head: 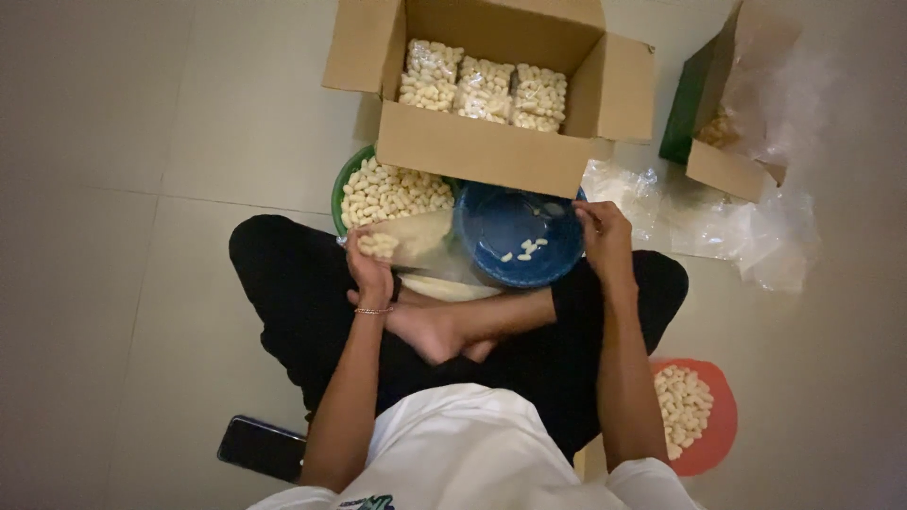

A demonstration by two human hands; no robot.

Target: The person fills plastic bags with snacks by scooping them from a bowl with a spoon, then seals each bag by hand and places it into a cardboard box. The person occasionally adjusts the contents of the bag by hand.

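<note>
Left hand (368,269) curls tight around a clear, crinkly plastic bag (406,238) of pale puffed snacks; right hand (605,241) pinches the smooth round blue bowl (520,236) rim, bowl sitting between both hands.

At upper centre, the matt brown cardboard box (482,146) holds glossy clear plastic packets (484,90). The blue bowl (557,260) at the middle looks like smooth, shiny plastic. Crinkled transparent film (718,222) lies on matt floor tiles (142,142).
</note>
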